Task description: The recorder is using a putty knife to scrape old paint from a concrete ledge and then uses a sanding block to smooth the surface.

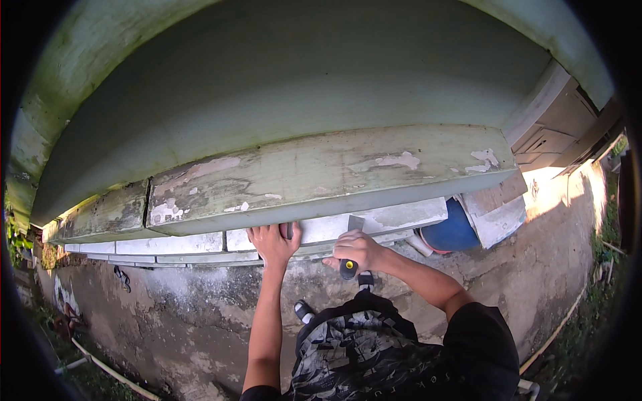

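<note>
The right hand (359, 248)'s fingers wrap a putty knife (348, 269), its long axis running from the body toward the white lower ledge (321, 230), under the peeling upper ledge (321, 164)'s front edge; blade contact is unclear. To its left, the left hand (271, 244)'s fingers hold a brown block (287, 230) at that edge. Pale lettering marks the dark shirt (364, 344).

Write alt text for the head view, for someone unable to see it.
A person's right hand grips a flat-bladed tool over pale lower ledges, while the left hand holds a small brownish object near a green ledge with peeling paint.
</note>
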Motion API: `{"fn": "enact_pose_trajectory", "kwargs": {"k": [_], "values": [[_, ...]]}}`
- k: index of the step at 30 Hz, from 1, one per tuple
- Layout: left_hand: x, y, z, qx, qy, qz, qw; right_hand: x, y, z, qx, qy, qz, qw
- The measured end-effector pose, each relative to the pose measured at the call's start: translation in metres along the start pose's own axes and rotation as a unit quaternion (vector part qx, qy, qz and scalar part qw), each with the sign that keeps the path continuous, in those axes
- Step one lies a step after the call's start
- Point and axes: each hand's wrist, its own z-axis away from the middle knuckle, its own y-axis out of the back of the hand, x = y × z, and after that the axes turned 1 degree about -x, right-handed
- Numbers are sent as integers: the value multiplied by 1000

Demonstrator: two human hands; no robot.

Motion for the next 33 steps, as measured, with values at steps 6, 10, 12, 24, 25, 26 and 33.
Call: {"fn": "enact_pose_trajectory", "kwargs": {"k": [6, 10, 12, 24, 25, 26, 33], "values": [[2, 8, -7, -21, -29, 15, 999, -3, -6, -3, 19, -13, 18, 1000], [-4, 2, -5, -6, -16, 23, 1000, -16, -14, -18, 10, 22, 35, 999], [-2, -1, -4, 1, -16, 20, 1000, -18, -18, -17, 9, 40, 27, 999], [-6, -10, 4, 62, -3, 22, 998, 1, -7, -10, 18, -44, 81, 996], [-8, -9, 7, 60, -2, 21, 998, -10, -8, -18, 16, -33, 64, 997], [-10, -9, 10, 48, 11, 20, 999, -21, -11, -25, 14, -22, 47, 999], [-8, -14, 10, 58, 29, 20, 998, 7, -5, -11, 51, -64, 75, 994]]}}
